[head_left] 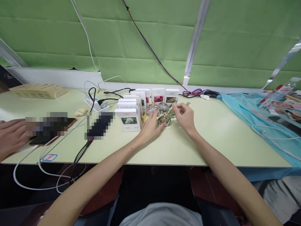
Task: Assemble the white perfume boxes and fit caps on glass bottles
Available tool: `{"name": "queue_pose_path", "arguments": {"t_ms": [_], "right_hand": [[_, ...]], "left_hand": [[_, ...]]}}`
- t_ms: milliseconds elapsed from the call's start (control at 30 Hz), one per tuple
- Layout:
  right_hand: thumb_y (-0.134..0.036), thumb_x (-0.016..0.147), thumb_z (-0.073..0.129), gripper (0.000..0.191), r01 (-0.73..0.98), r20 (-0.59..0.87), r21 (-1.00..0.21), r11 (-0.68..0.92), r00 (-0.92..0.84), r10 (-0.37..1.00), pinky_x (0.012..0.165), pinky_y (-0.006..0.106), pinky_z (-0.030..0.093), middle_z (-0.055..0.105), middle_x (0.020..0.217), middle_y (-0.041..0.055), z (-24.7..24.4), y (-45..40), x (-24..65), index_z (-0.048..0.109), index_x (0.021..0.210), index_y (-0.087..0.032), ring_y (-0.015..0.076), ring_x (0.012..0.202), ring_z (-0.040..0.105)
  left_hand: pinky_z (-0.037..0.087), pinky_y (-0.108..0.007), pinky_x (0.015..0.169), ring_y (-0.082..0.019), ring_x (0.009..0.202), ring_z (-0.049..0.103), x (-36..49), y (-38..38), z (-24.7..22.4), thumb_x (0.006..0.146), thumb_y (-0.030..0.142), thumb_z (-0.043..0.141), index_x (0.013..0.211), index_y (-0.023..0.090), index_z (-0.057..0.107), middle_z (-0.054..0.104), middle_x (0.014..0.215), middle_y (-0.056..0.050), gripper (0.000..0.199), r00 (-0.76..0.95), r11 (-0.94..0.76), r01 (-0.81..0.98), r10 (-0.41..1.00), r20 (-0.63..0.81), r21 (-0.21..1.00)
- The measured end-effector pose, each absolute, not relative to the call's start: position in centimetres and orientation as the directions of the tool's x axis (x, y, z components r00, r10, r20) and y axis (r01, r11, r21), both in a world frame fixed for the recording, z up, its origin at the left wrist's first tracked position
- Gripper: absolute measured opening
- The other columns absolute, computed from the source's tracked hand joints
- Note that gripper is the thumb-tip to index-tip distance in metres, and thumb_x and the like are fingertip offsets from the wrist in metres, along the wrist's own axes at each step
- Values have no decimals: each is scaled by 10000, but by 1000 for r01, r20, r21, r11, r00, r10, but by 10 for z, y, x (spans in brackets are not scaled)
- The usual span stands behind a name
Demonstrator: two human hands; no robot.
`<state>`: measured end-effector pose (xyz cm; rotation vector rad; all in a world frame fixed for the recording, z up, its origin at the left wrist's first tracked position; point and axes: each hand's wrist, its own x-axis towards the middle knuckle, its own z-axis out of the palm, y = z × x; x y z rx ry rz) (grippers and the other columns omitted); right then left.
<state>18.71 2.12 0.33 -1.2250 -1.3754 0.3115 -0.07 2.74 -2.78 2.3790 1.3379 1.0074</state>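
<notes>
Several round clear glass perfume bottles (164, 121) with gold-toned necks stand close together in front of white boxes with flower pictures. My left hand (150, 127) is among them, its fingers stretched forward by a pinkish bottle (153, 107) and its thumb apart, beside the front bottle. With thumb and fingertips pinched together, my right hand (185, 116) is at a bottle (172, 110) on the right side of the group. The fingers partly hide that bottle. A small gold-yellow vial (143, 117) stands left of the group, next to the front white box (128, 120).
At the left, another person's hand (11, 138) lies by a phone (50, 133). A power strip (96, 103) with cables stands nearby. Yellowish cartons (37, 91) are at the back left. Blue plastic sheeting (249, 113) with a bottle (279, 94) covers the right.
</notes>
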Motion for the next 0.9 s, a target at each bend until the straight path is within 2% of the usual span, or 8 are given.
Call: {"name": "queue_pose_path", "arguments": {"t_ms": [200,567,900], "right_hand": [[-488,925,600,311,483,599,-744,461,179,780,562,269,366,505,593,-44,2,21,185,658,850,-193,119,527,421],[-546,948,554,340,515,587,-714,475,69,807,551,276,362,509,639,-32,2,18,181,632,909,-217,127,521,426],[-551,953,547,350,525,586,-695,490,19,810,559,271,384,588,690,-7,-1,19,181,643,926,-215,130,541,462]], "left_hand": [[516,-495,1009,-358,1256,626,-1,27,-28,983,426,579,1368,208,537,670,1339,-145,444,380,-525,685,849,367,505],[541,-429,913,-330,1106,685,-1,29,-28,970,377,608,1240,204,609,727,1168,-120,320,399,-554,670,830,391,493],[530,-431,915,-332,1095,686,-2,32,-30,971,363,604,1229,191,604,728,1145,-124,310,425,-579,656,813,397,485]]}}
